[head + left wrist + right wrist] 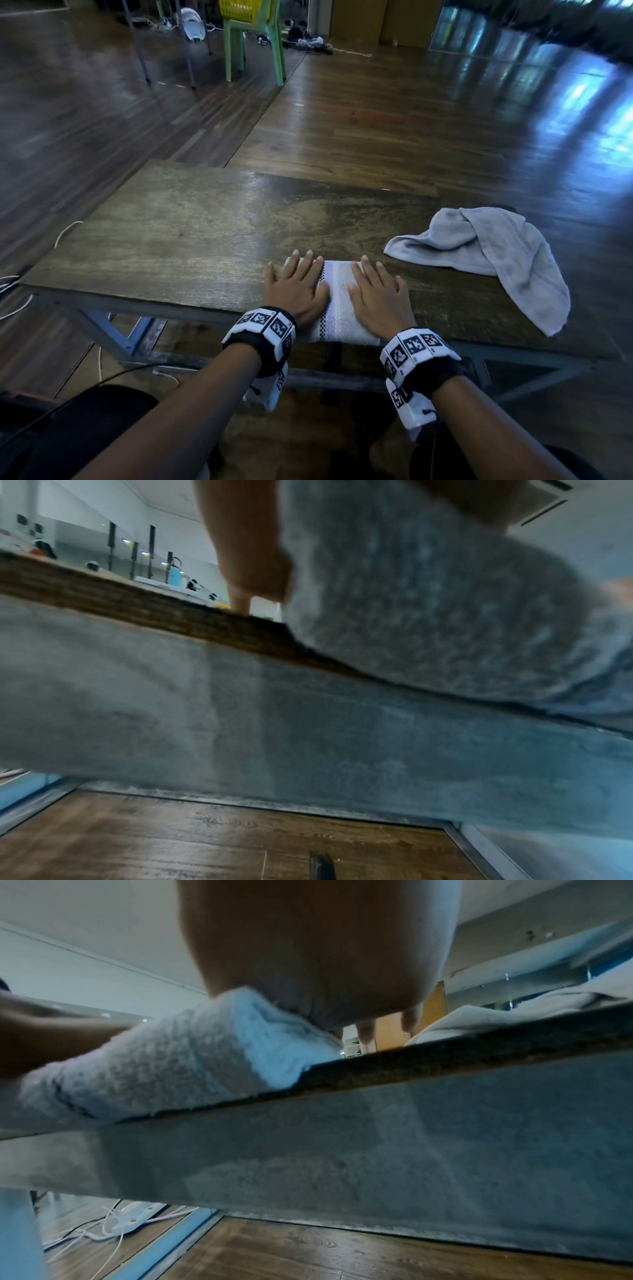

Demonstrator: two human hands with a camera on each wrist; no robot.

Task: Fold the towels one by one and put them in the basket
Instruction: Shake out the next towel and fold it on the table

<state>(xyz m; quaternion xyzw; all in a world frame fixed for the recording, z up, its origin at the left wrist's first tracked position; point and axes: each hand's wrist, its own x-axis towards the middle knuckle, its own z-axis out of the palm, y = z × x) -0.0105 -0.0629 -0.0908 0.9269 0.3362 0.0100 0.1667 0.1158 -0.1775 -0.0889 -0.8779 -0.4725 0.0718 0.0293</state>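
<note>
Nearest, at the front edge of the dark, worn wooden worktop [191, 219]: one folded white terry towel with a woven patterned stripe [337, 301], lying flat, its near end just over the edge.

On it, left hand [296, 289], fingers straight and spread, palm pressing down on the towel's left half, fingertips reaching past its far edge onto the wood. Right hand [376, 298], likewise flat and spread, pressing the right half. The two hands lie side by side, apart, the stripe showing between them. Each wrist carries a black band with white square-patterned marker tiles [265, 325].

To the right, near the folded towel but not touching it: one light grey towel, unfolded and crumpled [496, 253], one corner trailing toward the worktop's front edge.

Beyond the worktop, on the wooden plank floor: a green plastic chair [255, 37] bearing a yellow slatted plastic basket [239, 8], well apart from both towels.
</note>
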